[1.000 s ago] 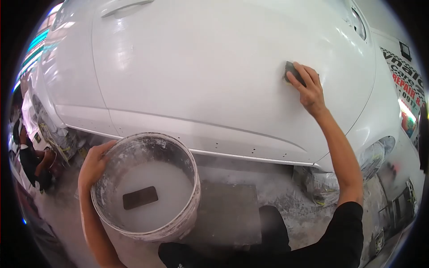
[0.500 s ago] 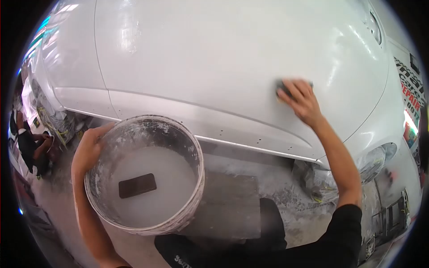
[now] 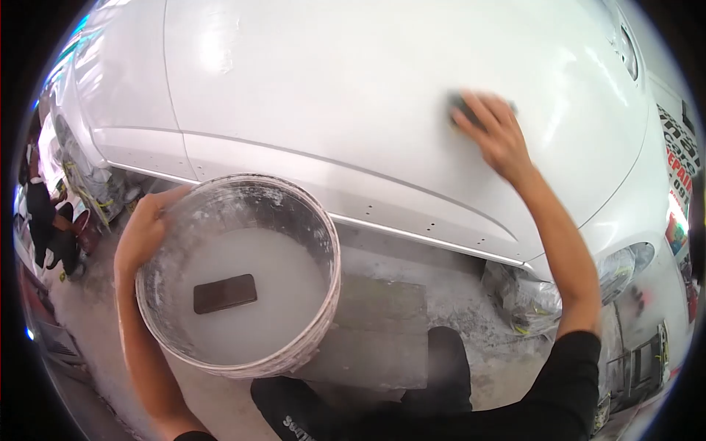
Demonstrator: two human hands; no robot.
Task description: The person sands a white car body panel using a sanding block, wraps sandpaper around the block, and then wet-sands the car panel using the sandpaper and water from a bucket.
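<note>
My left hand (image 3: pixel 145 229) is closed over the left rim of a large, paint-smeared bucket (image 3: pixel 332 294). Cloudy greyish-white water (image 3: pixel 279 301) partly fills it. A dark brown flat rectangular block (image 3: pixel 224 294) with rounded corners lies at the water's surface. Up on the white car's side panel (image 3: pixel 331 81), my right hand (image 3: pixel 496 136) presses a dark sanding pad (image 3: pixel 462 110) flat against the surface. My fingers are curved over the pad, and motion blurs both, so its exact shape is unclear.
Plastic sheeting covers the front wheel (image 3: pixel 518 301) and rear wheel (image 3: pixel 92 187). A grey board (image 3: pixel 382 331) lies on the wet, whitish floor. At far left, another person in dark clothes (image 3: pixel 48 228) is partly visible. A lettered banner (image 3: pixel 678 158) hangs at right.
My right hand has moved the sanding pad a short way up the panel. My left hand stays on the bucket rim. The view has shifted slightly.
</note>
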